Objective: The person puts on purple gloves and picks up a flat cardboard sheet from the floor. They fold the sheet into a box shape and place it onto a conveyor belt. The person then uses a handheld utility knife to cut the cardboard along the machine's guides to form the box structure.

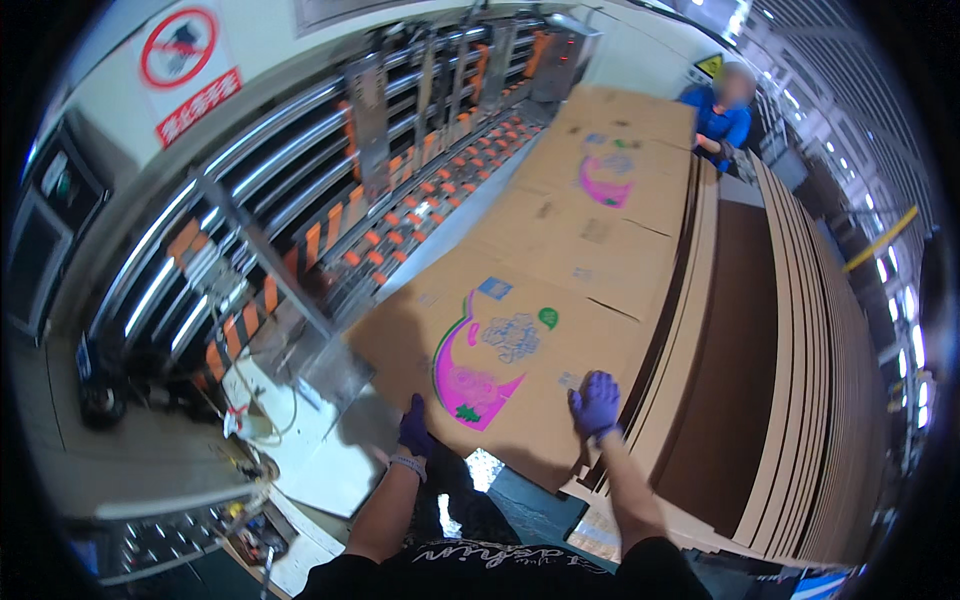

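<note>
A long flat printed corrugated cardboard sheet (517,259) stretches away in front of me, with slots cut in its right side and pink, green and blue print. At its near left edge, my left hand (415,431) in a purple glove grips the border, its fingers partly hidden. My right hand (598,405), also in a purple glove, lies palm down on the sheet near its right edge, thumb apart from the fingers. Close by on the right is a stack of cardboard sheets (784,360), seen with its layered edges towards me.
Left of the sheet runs a machine with metal rollers (262,154) and a bed of orange wheels (420,217). A metal bar (262,251) slants beside it. A co-worker in blue (724,112) stands at the far end, a hand at the sheet. A white panel (330,457) lies at lower left.
</note>
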{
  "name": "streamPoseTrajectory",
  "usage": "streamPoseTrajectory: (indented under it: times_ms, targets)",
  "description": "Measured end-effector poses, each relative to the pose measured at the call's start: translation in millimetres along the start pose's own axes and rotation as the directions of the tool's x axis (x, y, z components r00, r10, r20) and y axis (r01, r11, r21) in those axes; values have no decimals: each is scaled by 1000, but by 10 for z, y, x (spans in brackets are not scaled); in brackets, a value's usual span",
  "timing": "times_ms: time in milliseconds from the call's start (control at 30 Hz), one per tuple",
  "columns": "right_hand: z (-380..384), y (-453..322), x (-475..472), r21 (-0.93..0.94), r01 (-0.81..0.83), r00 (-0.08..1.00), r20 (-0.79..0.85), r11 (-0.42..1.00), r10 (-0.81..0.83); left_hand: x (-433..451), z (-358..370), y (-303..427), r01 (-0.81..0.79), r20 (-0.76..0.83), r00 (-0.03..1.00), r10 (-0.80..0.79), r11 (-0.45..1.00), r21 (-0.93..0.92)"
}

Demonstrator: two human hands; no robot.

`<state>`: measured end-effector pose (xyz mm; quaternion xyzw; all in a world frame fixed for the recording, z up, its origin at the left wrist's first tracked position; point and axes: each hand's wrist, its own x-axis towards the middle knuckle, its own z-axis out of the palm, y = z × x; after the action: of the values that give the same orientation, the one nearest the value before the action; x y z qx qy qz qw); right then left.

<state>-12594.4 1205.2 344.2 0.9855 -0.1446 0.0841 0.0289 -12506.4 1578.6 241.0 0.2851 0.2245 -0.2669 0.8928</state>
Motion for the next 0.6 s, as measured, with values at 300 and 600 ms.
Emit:
streamPoseTrajectory:
  times_ms: [300, 600]
  targets:
    - [-56, -166, -199, 356, -166, 971, -104, 920, 215, -292, 333, 2, 87, 109, 989, -104, 985, 150]
    - [8, 26, -333, 765, -458, 781, 102, 453, 616, -99, 193, -218, 354, 58, 924, -379, 901, 252]
